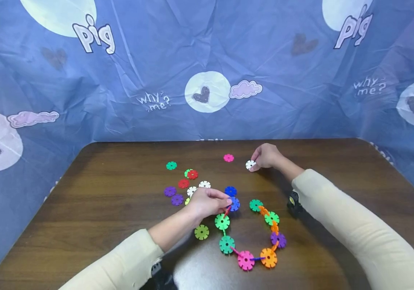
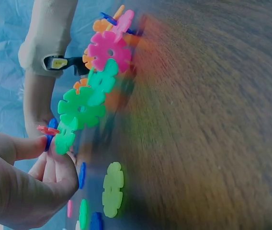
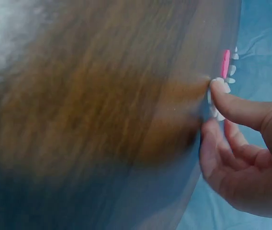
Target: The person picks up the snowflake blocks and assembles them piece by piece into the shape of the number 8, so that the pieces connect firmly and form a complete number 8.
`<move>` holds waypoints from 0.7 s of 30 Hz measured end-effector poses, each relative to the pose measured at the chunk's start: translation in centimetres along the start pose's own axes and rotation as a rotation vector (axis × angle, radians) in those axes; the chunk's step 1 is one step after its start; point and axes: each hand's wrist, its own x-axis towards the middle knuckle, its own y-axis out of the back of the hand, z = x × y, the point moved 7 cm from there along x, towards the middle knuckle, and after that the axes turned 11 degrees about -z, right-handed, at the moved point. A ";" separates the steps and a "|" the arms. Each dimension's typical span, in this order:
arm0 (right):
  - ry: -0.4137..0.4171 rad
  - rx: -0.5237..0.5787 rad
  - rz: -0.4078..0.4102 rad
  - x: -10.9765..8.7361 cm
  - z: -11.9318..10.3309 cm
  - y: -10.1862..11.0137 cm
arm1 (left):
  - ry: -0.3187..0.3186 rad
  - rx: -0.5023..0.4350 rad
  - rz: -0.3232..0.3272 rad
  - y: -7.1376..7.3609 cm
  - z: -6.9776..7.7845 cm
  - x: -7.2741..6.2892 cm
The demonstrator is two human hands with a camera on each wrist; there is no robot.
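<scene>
My left hand (image 1: 208, 203) pinches a blue notched plastic disc (image 1: 234, 204) at one end of a chain of interlocking discs. A red disc (image 2: 48, 130) joins it to a green disc (image 1: 222, 221). From there the chain curves through a pink disc (image 1: 246, 261), an orange disc (image 1: 269, 257) and a purple disc (image 1: 278, 240), up to a teal disc (image 1: 255, 205) at its other end. Farther back on the right, my right hand (image 1: 267, 156) pinches a loose white disc (image 1: 250, 164) between thumb and fingers, at the tabletop.
Several loose discs lie left of the chain, among them purple (image 1: 177, 199), red (image 1: 183, 183) and white (image 1: 204, 184) ones. A yellow-green disc (image 1: 201, 232) is below my left wrist. Another pink disc (image 1: 228, 158) lies far back. Blue printed cloth (image 1: 177, 125) hangs behind the wooden table (image 1: 119, 169).
</scene>
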 end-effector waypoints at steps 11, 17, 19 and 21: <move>0.089 0.304 -0.085 -5.3 -1.1 -1.7 | -0.003 0.014 -0.004 -0.2 0.0 0.0; 0.245 0.235 -0.053 -9.6 -4.2 -2.9 | -0.006 0.026 0.012 0.1 0.0 0.0; 0.293 0.211 -0.029 -10.8 -5.0 -3.2 | -0.007 0.019 0.008 0.2 0.1 -0.1; 0.330 0.192 -0.007 -11.7 -5.6 -3.5 | -0.013 0.012 0.001 0.2 0.1 -0.1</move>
